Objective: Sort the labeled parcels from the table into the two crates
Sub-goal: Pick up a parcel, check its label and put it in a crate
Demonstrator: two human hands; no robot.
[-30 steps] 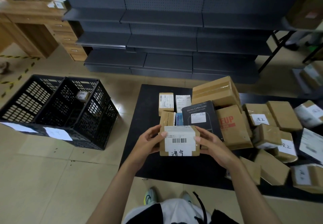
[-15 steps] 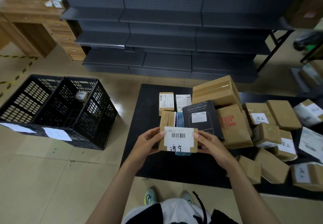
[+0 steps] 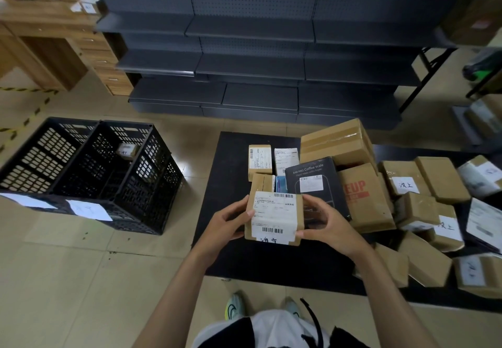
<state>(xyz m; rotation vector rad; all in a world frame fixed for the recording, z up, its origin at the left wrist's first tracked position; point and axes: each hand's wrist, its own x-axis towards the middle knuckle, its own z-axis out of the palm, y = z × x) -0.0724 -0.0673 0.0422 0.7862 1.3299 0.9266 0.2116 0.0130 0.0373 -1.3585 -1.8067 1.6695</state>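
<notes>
On the floor at the far left we saw the left crate [image 3: 40, 157] touching the right crate [image 3: 135, 179], which had a small parcel [image 3: 127, 150] inside. Our left hand [image 3: 225, 222] curled round the left edge of a labeled parcel [image 3: 273, 218], held above the black bench [image 3: 231, 163]; our right hand [image 3: 326, 225] gripped its right edge. Behind it stood a black coffee-scale box [image 3: 312, 179], and further right brown parcels [image 3: 407, 182] lay heaped on the bench.
</notes>
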